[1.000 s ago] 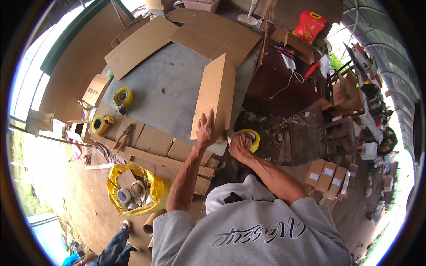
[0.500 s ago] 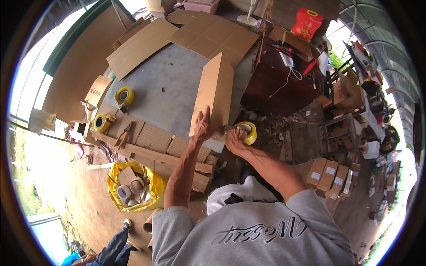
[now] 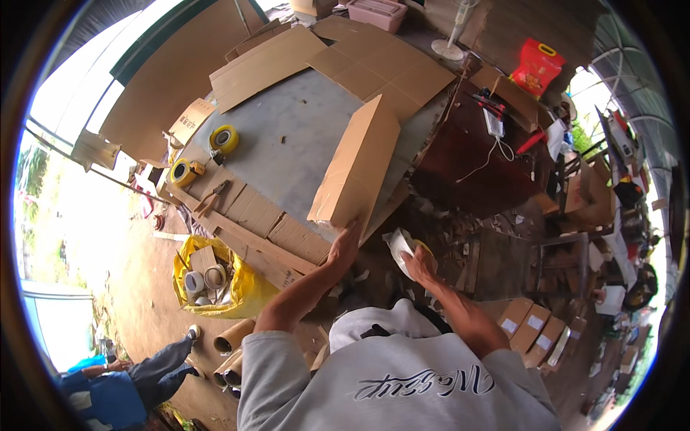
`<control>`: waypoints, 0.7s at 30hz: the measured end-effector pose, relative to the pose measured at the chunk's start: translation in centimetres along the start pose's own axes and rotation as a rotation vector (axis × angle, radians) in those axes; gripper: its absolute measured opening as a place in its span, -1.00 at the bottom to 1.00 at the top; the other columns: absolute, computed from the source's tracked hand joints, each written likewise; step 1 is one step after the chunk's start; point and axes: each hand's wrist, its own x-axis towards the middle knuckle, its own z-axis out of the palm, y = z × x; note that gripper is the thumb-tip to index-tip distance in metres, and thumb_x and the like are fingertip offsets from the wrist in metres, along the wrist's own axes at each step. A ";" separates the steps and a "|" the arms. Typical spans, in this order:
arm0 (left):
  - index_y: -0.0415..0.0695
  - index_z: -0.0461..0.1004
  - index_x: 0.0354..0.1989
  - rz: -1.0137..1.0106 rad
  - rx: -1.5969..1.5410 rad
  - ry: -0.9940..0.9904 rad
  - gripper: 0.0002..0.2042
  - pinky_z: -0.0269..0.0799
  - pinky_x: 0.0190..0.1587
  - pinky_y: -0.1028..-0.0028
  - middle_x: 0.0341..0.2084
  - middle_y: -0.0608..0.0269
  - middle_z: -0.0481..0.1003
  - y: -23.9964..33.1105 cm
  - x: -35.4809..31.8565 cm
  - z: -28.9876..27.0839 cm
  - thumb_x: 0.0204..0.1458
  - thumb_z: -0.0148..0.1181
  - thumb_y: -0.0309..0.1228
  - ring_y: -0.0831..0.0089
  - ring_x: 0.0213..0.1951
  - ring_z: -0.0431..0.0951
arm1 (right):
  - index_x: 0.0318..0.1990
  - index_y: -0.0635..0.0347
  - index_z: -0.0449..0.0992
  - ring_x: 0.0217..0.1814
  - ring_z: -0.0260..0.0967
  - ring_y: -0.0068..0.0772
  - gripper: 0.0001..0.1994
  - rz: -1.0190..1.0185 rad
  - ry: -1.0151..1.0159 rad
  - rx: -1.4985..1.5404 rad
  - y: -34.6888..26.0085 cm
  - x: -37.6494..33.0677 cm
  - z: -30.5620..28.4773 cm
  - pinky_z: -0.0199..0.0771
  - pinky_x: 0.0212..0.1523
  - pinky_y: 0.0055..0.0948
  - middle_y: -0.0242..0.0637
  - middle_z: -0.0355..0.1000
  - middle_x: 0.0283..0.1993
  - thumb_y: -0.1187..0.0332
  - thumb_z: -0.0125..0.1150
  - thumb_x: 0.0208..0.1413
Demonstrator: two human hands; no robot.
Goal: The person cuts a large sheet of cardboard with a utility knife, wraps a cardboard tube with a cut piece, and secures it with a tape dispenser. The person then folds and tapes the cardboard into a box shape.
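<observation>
My left hand (image 3: pixel 346 243) grips the near lower corner of a tall folded cardboard box (image 3: pixel 357 167) that stands tilted on the grey table (image 3: pixel 287 136). My right hand (image 3: pixel 417 262) is closed around a yellow roll of packing tape (image 3: pixel 402 248), held just right of the box's near end and apart from it. The roll is partly hidden by my fingers. Both forearms come out of grey sleeves at the bottom of the view.
Two yellow tape rolls (image 3: pixel 224 138) (image 3: pixel 182 172) lie at the table's left edge. Flat cardboard sheets (image 3: pixel 374 57) cover the far side. A yellow bag of empty tape cores (image 3: pixel 212 276) sits on the floor. Small boxes (image 3: pixel 535 327) are stacked at right. Another person (image 3: pixel 129 381) stands lower left.
My right hand with the tape roll has pulled back from the box's end toward me. My left hand slid lower on the box, which now leans further over the table.
</observation>
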 end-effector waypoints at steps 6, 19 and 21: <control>-0.27 0.49 -0.09 -0.525 -1.195 0.312 -0.72 0.44 -0.01 0.12 -0.17 0.08 0.56 7.8 6.3 0.2 0.18 0.11 -0.30 0.06 -0.10 0.52 | -0.05 0.46 0.54 0.01 0.54 0.27 -0.37 0.133 -0.028 0.165 11.7 -4.0 -2.2 0.49 0.00 0.05 0.30 0.55 -0.09 -0.10 0.27 0.11; -0.19 0.50 0.06 -2.023 -2.968 0.375 -0.68 0.63 -0.05 0.16 -0.01 0.04 0.56 -7.8 3.7 13.5 0.28 0.15 -0.24 0.13 -0.16 0.65 | -0.15 0.53 0.56 -0.07 0.56 0.31 -0.35 0.316 0.162 0.213 21.4 -7.5 -6.3 0.49 -0.09 0.03 0.32 0.55 -0.18 -0.11 0.29 0.11; -0.23 0.51 0.04 -1.942 -2.911 0.697 -0.72 0.61 -0.02 0.00 0.01 0.00 0.57 -8.8 2.5 16.5 0.25 0.20 -0.33 0.09 -0.09 0.65 | -0.15 0.52 0.55 -0.02 0.54 0.32 -0.37 0.213 0.088 0.260 21.1 -5.3 -6.3 0.48 -0.06 0.02 0.33 0.54 -0.15 -0.10 0.29 0.12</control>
